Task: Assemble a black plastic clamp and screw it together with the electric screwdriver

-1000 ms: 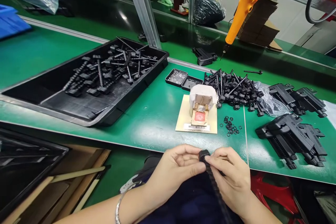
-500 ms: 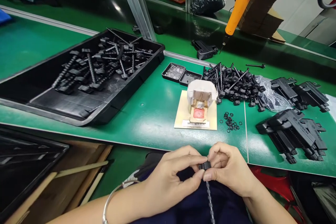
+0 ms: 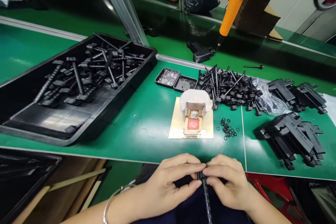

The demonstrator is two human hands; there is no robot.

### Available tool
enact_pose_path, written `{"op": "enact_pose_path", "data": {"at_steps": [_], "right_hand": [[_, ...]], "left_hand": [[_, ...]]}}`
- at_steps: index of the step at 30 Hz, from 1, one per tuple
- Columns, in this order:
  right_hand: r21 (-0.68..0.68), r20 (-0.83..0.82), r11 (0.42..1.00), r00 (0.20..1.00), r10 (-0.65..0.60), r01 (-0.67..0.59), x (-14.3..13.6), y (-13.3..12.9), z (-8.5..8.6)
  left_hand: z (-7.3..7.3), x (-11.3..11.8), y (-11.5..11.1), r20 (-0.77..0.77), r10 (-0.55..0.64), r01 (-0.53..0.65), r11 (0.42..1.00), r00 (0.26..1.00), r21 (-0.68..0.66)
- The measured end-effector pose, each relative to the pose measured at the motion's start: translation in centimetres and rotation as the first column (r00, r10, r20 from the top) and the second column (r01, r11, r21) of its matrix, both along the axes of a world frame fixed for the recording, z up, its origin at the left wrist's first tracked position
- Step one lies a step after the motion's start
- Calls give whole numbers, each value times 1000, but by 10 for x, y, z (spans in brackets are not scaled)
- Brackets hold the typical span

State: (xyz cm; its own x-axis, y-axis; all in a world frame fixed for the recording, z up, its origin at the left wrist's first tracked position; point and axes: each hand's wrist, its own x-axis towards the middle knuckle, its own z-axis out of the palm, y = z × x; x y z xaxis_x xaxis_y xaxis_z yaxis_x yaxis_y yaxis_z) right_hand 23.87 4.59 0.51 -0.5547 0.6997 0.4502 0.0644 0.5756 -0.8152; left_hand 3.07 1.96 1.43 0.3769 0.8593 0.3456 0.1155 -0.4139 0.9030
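- Lower centre of frame: left hand [image 3: 168, 189] and right hand [image 3: 228, 187] meet just below the near edge of the green bench [image 3: 147, 126], over the lap.
- Both hands pinch the head end of a black threaded rod [image 3: 205, 196]; the rod runs down from the fingertips towards the bottom edge. Left thumb and forefinger closed on the head from the left, right fingers [image 3: 214, 171] closed on it from the right. Whether a small part sits between them is hidden.
- Judged step: fitting or seating something small on the rod's head by hand; looks mid-way, fingers tight on the part.
- Next move, as judged, calls for a firm pinch and fine twist or push along the rod's axis, rod kept straight.
- Centre of frame: cream fixture block [image 3: 193, 120] with red pad, on the bench.
- Just right of it: loose black rings [image 3: 228, 128].
- Above those: heap of black rods [image 3: 228, 87].
- Left: black tray [image 3: 86, 126] holding more rods.
- Right: black housings [image 3: 291, 136].
- Top: orange driver [image 3: 235, 1] hanging.
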Motion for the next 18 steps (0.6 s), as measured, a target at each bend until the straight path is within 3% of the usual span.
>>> {"op": "enact_pose_path", "data": {"at_steps": [2,4,6,8,10,13,15,18], "right_hand": [[179,84,982,994,-70,54,-4,3,-2],[274,138,956,979,-152,110,-6,6,0],[304,160,934,956,-245,188,-6,14,6],[290,192,911,915,-356,294,-2,28,18],[265,275,873,835,-476,410,1,53,35],[291,580,802,570,-582,522,-6,104,61],[336,719,777,388,-576,532,-21,140,72],[371,778,777,287,-559,508,-47,176,79]], "left_hand": [[-4,6,6,84,14,3,979,996,-204],[-7,10,12,188,12,83,868,982,-489],[-6,14,19,235,7,153,741,972,-654],[-2,17,27,162,-34,135,732,986,-667],[4,23,37,18,-106,95,793,994,-602],[2,39,54,-124,-248,158,857,961,-491],[-11,51,63,-112,-340,259,859,934,-442],[-41,62,74,-80,-431,366,839,899,-404]]}}
